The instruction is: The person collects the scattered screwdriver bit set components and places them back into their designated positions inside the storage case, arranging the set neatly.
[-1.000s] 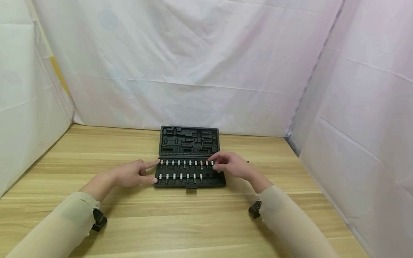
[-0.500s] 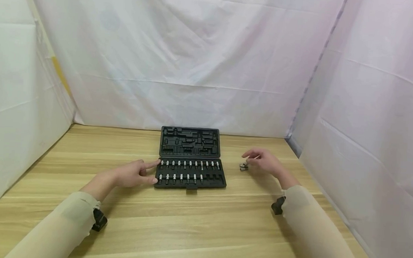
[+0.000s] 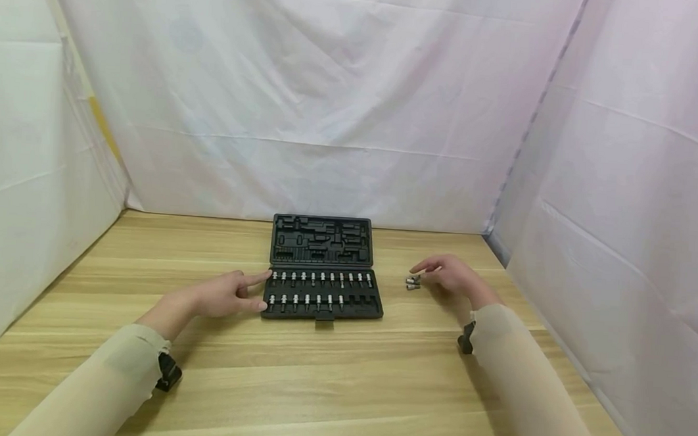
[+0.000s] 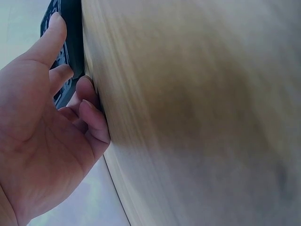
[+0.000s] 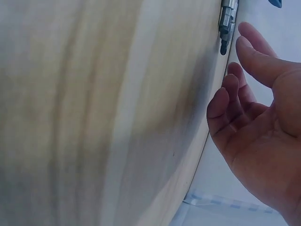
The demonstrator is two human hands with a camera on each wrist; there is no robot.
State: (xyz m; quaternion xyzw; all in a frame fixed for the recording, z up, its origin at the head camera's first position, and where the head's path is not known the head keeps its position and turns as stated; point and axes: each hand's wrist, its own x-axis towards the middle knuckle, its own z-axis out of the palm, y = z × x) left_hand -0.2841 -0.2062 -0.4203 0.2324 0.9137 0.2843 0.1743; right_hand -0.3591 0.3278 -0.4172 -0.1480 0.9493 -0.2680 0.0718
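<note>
A black plastic case [image 3: 356, 315] lies open on the table, with two rows of silver bit sockets [image 3: 322, 279] in its near half. The near row has vacant slots at its right end. My left hand [image 3: 220, 295] rests at the case's left edge, index finger and thumb spread and touching it, the other fingers bent under. Right of the case, a few loose bit sockets [image 3: 413, 284] lie in a small cluster. My right hand [image 3: 449, 274] hovers just over them, thumb and fingers loosely bent, with nothing held. In the right wrist view, one bit socket [image 5: 227, 21] shows beyond the fingertips.
The case's moulded lid [image 3: 323, 241] is folded back toward the white curtain [image 3: 307, 110] behind the table. White sheets hang at the left and right sides. Wood-grain tabletop [image 3: 293, 386] spreads in front of the case.
My right hand has left the right end of the far row, where a bit socket now sits, and moved right to the loose bit sockets. My left hand has stayed put.
</note>
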